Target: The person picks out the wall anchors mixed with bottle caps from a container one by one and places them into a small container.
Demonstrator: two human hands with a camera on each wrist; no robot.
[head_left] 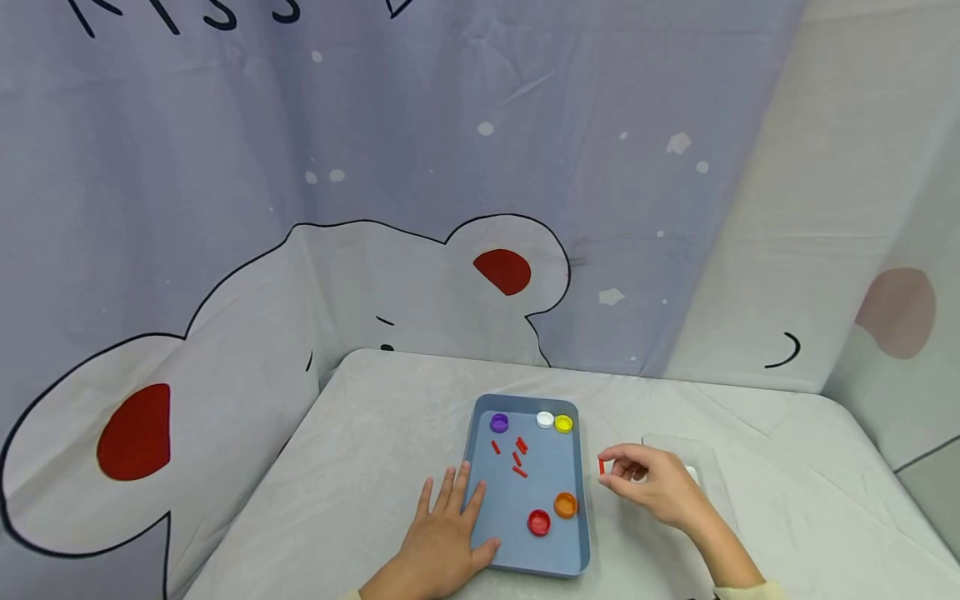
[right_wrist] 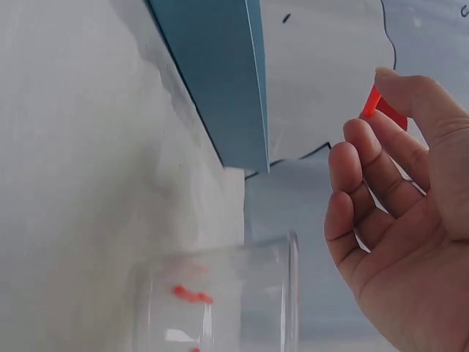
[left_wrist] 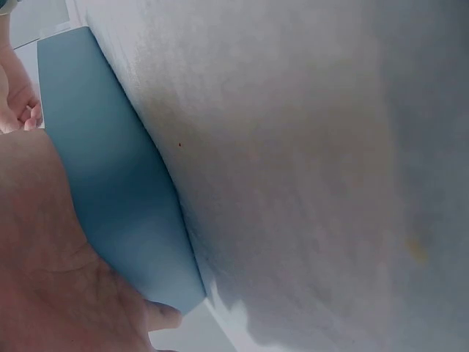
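My right hand [head_left: 656, 483] pinches a small red stick [head_left: 602, 467] between thumb and index finger, just right of the blue-grey tray [head_left: 551, 467]. In the right wrist view the same red stick [right_wrist: 372, 101] stands out between the fingertips, the other fingers loosely bent. My left hand [head_left: 438, 542] spreads its fingers over the tray's left edge; the left wrist view shows its palm [left_wrist: 58, 264] against the tray's side wall [left_wrist: 124, 176]. Inside the tray lie several red sticks [head_left: 517, 458], scattered toward the far half.
Small round dishes sit in the tray: purple [head_left: 499, 423], white [head_left: 545, 420] and yellow [head_left: 563, 424] at the far end, orange [head_left: 566, 505] and red [head_left: 538, 522] nearer. A clear plastic box [right_wrist: 292, 293] with red pieces inside stands right of the tray, partly behind my right hand.
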